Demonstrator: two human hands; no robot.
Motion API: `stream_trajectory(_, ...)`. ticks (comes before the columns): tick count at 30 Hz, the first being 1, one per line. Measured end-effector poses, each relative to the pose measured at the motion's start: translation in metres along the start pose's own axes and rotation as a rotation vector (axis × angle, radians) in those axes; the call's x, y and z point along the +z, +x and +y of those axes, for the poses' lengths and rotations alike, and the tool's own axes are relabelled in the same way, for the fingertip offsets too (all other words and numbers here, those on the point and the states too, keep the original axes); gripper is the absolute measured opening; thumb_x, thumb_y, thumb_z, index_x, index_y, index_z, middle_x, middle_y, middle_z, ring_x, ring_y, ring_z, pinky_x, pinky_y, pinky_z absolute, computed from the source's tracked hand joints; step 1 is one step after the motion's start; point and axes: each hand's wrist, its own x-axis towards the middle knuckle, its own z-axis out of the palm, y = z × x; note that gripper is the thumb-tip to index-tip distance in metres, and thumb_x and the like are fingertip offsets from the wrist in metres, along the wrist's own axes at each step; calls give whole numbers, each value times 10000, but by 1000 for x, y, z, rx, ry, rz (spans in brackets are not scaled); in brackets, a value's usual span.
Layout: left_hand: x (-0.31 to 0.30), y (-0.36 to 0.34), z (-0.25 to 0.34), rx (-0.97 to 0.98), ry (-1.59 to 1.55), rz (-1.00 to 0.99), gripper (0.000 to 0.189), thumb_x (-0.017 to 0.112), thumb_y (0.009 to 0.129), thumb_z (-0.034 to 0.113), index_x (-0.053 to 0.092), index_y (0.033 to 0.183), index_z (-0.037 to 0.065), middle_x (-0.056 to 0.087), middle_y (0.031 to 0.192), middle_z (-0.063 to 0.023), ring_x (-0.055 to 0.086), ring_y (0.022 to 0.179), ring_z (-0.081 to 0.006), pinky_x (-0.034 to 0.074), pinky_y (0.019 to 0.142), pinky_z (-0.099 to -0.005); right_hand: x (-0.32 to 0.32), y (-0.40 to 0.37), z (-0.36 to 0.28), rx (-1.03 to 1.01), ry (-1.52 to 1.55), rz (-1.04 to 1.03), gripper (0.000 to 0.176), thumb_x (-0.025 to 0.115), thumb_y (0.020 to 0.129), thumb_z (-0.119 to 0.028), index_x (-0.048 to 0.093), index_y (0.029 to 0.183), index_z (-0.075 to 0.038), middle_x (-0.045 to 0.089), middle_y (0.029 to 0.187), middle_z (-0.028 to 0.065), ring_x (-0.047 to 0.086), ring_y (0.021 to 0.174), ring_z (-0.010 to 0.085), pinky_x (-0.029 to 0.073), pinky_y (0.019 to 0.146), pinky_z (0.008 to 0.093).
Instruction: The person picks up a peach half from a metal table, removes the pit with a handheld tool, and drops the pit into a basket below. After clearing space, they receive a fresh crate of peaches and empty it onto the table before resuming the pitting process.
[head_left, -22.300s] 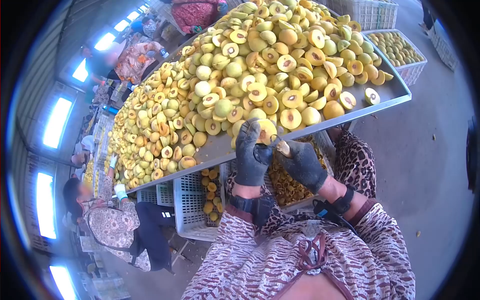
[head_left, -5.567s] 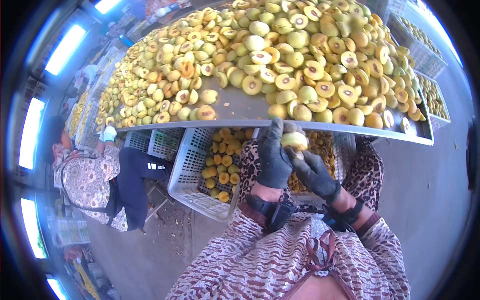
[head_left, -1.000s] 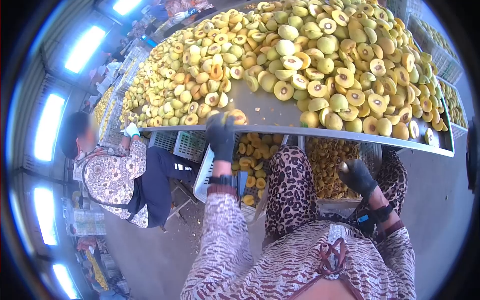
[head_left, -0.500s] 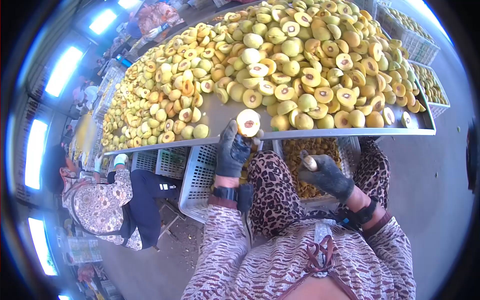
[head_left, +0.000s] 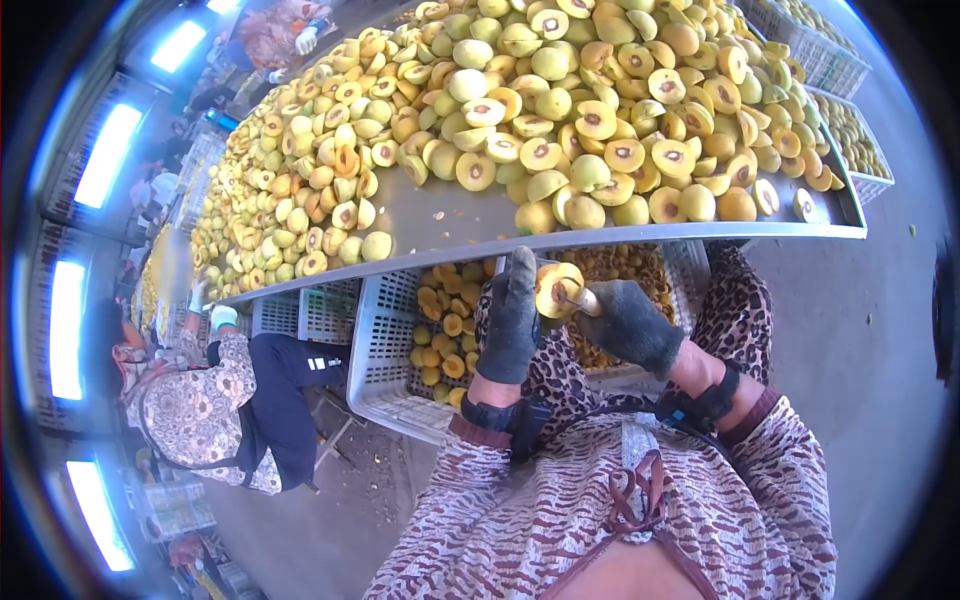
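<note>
In the head view, my left hand (head_left: 512, 325), in a dark glove, is closed around a yellow peach half (head_left: 553, 284) with its cut face turned to the right. My gloved right hand (head_left: 637, 328) grips a pitting tool (head_left: 591, 302) by its pale, rounded handle. The tool's thin metal end is at the middle of the cut face, where the pit sits. Both hands are close together in front of the metal table's edge (head_left: 560, 240), above my lap. Halved peaches (head_left: 480, 140) are heaped on the table beyond them.
Below the table, a white crate (head_left: 385, 375) holds pitted peach halves, and another holds brown-yellow scraps (head_left: 640, 265). A co-worker in a floral top (head_left: 200, 405) sits to the left. Crates of fruit (head_left: 850, 140) stand at the far right.
My left hand has brought the peach half down and right from the table's edge toward my right hand. The pitting tool now meets the cut face. The view has shifted slightly.
</note>
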Motion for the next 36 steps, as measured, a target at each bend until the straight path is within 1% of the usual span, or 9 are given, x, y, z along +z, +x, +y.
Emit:
stream_trajectory(7, 6, -1, 3, 170, 97, 67, 609, 401, 1018, 520, 674, 952, -20, 688, 848, -71, 656, 735, -115, 530, 664, -242, -1, 9, 2, 39, -41, -104, 172, 586, 822, -142, 648, 769, 9, 599, 722, 264, 599, 738, 463, 483, 648, 498)
stream_trajectory(11, 15, -6, -13, 48, 88, 104, 571, 419, 1022, 490, 665, 958, -22, 670, 831, -52, 640, 747, -105, 524, 673, -241, -7, 6, 13, 61, -208, -163, 149, 591, 788, -138, 654, 760, -5, 599, 709, 260, 607, 732, 454, 488, 644, 496)
stream_trajectory(13, 34, -3, -24, 180, -130, 412, 553, 461, 1023, 442, 667, 811, -25, 584, 685, 9, 531, 626, -82, 442, 580, -257, -6, 2, 19, 51, -254, -144, 147, 592, 778, -137, 654, 749, -8, 596, 695, 257, 608, 724, 452, 488, 637, 496)
stream_trajectory(19, 38, -15, -24, 276, 165, 260, 542, 451, 1035, 386, 652, 760, -36, 558, 598, -32, 503, 574, -97, 407, 538, -291, -3, -14, 35, 124, -208, -183, 168, 576, 799, -134, 638, 735, 8, 586, 709, 268, 583, 718, 465, 483, 617, 487)
stream_trajectory(22, 45, -16, -15, 309, 250, 167, 547, 437, 1039, 390, 666, 787, -38, 617, 631, -59, 534, 588, -105, 417, 554, -299, -5, -28, 35, -4, -220, -95, 188, 633, 850, -156, 638, 780, 18, 600, 646, 219, 619, 600, 373, 470, 552, 443)
stream_trajectory(24, 49, -10, -4, 260, 260, 28, 553, 432, 1040, 398, 687, 818, -39, 641, 658, -47, 575, 631, -119, 451, 600, -297, -8, -31, 28, 166, 215, -69, 165, 652, 844, -140, 648, 809, 22, 604, 614, 94, 626, 557, 223, 472, 534, 395)
stream_trajectory(29, 58, -9, -11, 430, -63, -42, 493, 409, 1043, 403, 596, 1165, -36, 648, 1083, -108, 638, 912, -176, 538, 810, -320, -22, -22, -15, 318, 527, -14, 124, 664, 832, -110, 660, 877, 5, 607, 661, -2, 589, 600, 96, 487, 551, 295)
stream_trajectory(34, 71, -16, 13, 268, -209, -32, 534, 393, 1031, 468, 586, 1079, -28, 636, 966, -126, 664, 868, -236, 573, 791, -356, -18, -29, -6, 300, 981, -156, 134, 661, 823, -41, 666, 953, -11, 645, 731, -5, 592, 649, 67, 496, 575, 233)
stream_trajectory(36, 72, -14, 13, 191, -258, -135, 467, 442, 1029, 417, 593, 1052, -25, 643, 947, -121, 664, 834, -221, 568, 754, -337, -19, -28, 14, 338, 922, -235, 153, 647, 842, -48, 661, 984, 9, 655, 767, 15, 588, 697, 62, 488, 614, 242)
